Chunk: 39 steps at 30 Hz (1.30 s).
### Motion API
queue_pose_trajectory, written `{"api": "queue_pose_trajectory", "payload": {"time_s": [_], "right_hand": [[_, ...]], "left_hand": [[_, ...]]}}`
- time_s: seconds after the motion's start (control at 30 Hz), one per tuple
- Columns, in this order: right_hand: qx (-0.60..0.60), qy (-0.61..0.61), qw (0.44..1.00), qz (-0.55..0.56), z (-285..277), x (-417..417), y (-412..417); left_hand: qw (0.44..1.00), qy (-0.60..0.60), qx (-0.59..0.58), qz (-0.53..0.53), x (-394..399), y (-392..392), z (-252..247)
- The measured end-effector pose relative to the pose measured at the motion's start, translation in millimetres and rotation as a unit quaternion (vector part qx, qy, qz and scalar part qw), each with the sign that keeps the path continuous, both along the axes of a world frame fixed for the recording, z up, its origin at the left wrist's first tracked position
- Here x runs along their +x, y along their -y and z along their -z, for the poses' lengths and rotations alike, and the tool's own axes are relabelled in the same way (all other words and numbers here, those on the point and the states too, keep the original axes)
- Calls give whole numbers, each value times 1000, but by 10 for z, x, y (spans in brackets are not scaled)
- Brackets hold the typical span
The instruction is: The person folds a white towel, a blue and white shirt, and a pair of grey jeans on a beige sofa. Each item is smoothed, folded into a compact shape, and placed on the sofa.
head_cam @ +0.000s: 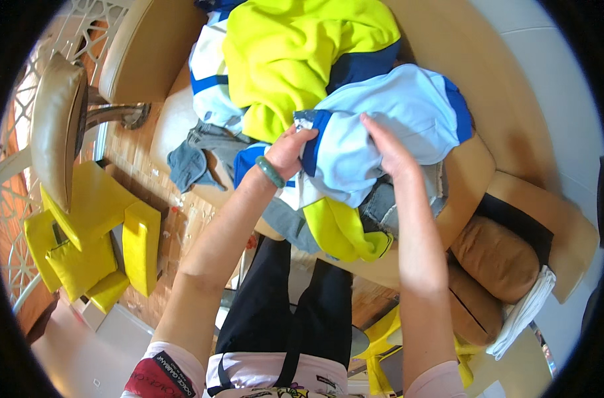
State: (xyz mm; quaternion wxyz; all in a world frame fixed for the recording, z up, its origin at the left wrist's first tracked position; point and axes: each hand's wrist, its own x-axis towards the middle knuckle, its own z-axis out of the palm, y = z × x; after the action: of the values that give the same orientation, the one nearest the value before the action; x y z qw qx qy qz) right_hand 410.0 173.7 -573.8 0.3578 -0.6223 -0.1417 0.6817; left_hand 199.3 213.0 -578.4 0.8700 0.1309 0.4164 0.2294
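Observation:
A light blue garment (396,109) with dark blue edging lies bunched over a heap of clothes. My left hand (287,151), with a green bangle at the wrist, pinches its dark blue band near a small patterned patch. My right hand (389,149) rests on the light blue cloth, thumb extended; its fingers are partly hidden by the fabric. Behind is a bright yellow garment (282,59) with a navy part. White and blue cloth (210,84) shows at the heap's left. Below my hands hang a yellow sleeve (344,229) and grey denim (381,199).
The heap lies on a tan leather sofa (471,164). Brown cushions (496,258) and a folded white cloth (523,313) are at right. A grey cloth (187,166) hangs over the left seat edge. Yellow chairs (142,248) stand at left on a wooden floor with scattered scraps.

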Motion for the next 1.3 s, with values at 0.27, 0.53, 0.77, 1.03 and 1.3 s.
{"api": "queue_pose_trajectory", "payload": {"time_s": [0.27, 0.53, 0.77, 1.03, 1.3], "right_hand": [[48, -7, 990, 130, 26, -15, -346], [174, 118, 967, 147, 207, 196, -354], [275, 594, 747, -121, 64, -277, 855], [258, 586, 738, -213, 318, -549, 926], [178, 597, 780, -55, 416, 1146, 929]], "left_hand": [[996, -21, 26, -77, -21, 37, 170], [976, -36, 109, -186, 202, 49, 205], [952, -165, 154, -208, 166, 13, 75], [467, -484, 711, 205, 602, 330, -360], [368, -590, 627, 350, 858, 220, 470]]}}
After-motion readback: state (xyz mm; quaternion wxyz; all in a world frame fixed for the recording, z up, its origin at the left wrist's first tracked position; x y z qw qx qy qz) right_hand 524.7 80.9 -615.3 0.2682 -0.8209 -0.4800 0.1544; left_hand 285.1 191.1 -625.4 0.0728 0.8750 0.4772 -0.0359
